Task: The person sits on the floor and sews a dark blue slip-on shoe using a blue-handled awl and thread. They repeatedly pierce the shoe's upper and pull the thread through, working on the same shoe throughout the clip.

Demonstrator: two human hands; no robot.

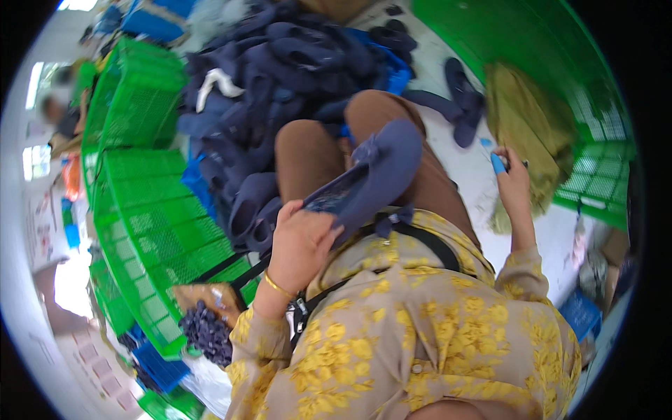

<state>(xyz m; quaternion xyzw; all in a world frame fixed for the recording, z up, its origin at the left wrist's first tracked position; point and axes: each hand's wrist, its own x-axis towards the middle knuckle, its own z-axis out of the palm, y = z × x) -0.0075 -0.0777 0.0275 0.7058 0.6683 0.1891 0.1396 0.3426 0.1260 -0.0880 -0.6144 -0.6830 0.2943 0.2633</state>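
Observation:
My left hand (301,241) is closed around the open end of a navy slip-on shoe (395,164) above my lap. The shoe lies at a slant, its closed end pointing up and right, and a small bow shows along its edge. Off to the right, my right hand (513,178) is away from the shoe, its fingers curled around something small and dark. A blue cover (498,164) wraps one of its fingertips. Beyond my knees spreads a large heap of navy shoes (280,77).
Green plastic crates (143,231) line the left, and a large green bin (518,35) stands at the far right. An olive cloth (525,119) hangs near my right hand. Loose navy shoes (462,105) lie on the pale floor. Dark bows (206,332) are bunched by my left elbow.

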